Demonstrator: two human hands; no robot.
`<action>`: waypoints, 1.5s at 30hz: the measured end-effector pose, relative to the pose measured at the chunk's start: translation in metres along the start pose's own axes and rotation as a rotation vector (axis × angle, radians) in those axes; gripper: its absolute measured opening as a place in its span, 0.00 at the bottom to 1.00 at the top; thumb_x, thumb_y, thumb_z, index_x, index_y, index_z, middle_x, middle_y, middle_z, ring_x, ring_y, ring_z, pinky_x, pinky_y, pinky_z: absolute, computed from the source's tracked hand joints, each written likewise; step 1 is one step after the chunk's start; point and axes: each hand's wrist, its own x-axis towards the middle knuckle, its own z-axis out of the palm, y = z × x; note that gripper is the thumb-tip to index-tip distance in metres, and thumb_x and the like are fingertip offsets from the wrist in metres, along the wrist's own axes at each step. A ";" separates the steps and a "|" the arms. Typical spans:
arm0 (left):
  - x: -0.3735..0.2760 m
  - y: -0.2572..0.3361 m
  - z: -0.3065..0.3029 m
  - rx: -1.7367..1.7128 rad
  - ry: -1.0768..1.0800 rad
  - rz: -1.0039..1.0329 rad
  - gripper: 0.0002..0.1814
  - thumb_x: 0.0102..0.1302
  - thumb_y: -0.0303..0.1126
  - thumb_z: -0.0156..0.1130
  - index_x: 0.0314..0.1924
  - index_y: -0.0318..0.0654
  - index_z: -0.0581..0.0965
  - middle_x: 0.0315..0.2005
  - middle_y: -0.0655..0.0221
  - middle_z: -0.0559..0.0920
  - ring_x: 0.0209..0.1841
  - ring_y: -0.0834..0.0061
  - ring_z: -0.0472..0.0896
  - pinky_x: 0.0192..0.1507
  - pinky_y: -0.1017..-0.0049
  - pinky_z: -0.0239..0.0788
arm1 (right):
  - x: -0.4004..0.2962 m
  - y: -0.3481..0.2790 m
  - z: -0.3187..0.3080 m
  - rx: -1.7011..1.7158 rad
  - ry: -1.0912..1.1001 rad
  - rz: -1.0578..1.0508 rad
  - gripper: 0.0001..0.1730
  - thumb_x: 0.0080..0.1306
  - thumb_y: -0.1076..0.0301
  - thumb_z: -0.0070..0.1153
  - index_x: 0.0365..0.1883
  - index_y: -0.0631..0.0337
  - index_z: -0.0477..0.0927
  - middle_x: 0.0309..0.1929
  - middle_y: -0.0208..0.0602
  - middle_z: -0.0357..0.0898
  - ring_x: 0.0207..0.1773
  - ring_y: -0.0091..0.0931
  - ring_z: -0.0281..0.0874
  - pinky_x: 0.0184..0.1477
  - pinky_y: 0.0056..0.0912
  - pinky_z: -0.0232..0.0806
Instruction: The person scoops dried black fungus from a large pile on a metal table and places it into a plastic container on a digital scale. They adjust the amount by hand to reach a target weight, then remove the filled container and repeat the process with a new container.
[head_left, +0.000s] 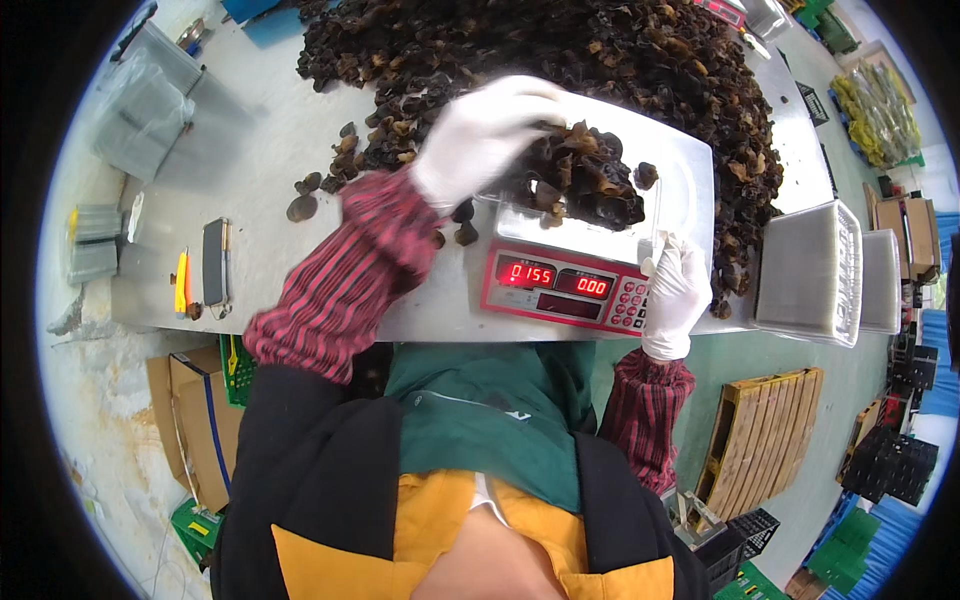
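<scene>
A digital scale with a red front panel (510, 296) stands at the table's near edge, its red digits lit. On its steel pan (686, 172) is a clear plastic tray (525, 222) heaped with dark brown wood ear mushrooms (600, 176). One loose mushroom piece (645, 175) lies at the tray's right side. My left hand (487, 131), in a white glove and blurred, reaches over the tray's upper left; its fingertips are partly hidden. My right hand (677, 289), also gloved, is at the tray's lower right corner beside the scale's keys, thumb and fingers close together.
A large mushroom pile (465, 45) covers the far side of the steel table (262, 150). Stacked clear trays (802, 270) stand at the right edge, more (142, 112) at the left. A phone (216, 262) and yellow cutter (181, 281) lie left. A wooden pallet (765, 435) is on the floor.
</scene>
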 end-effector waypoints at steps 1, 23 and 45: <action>0.018 0.004 0.018 0.052 -0.055 0.122 0.13 0.60 0.19 0.60 0.44 0.38 0.81 0.45 0.65 0.82 0.49 0.71 0.80 0.51 0.76 0.74 | 0.000 0.004 -0.001 0.001 0.010 0.000 0.09 0.71 0.72 0.53 0.43 0.66 0.82 0.31 0.35 0.82 0.28 0.17 0.75 0.31 0.22 0.69; -0.178 -0.006 0.007 0.303 -0.157 -0.558 0.22 0.56 0.27 0.64 0.53 0.44 0.78 0.53 0.63 0.77 0.50 0.63 0.77 0.51 0.68 0.71 | -0.003 0.025 -0.010 0.187 0.005 0.110 0.09 0.72 0.73 0.51 0.43 0.68 0.80 0.31 0.31 0.79 0.27 0.17 0.72 0.29 0.20 0.68; 0.036 0.003 0.063 -0.093 -0.548 -0.027 0.12 0.63 0.26 0.59 0.46 0.40 0.81 0.51 0.62 0.79 0.53 0.62 0.77 0.56 0.69 0.69 | -0.015 0.016 -0.015 0.283 0.004 0.156 0.08 0.71 0.74 0.51 0.41 0.67 0.80 0.29 0.29 0.76 0.26 0.15 0.71 0.28 0.19 0.69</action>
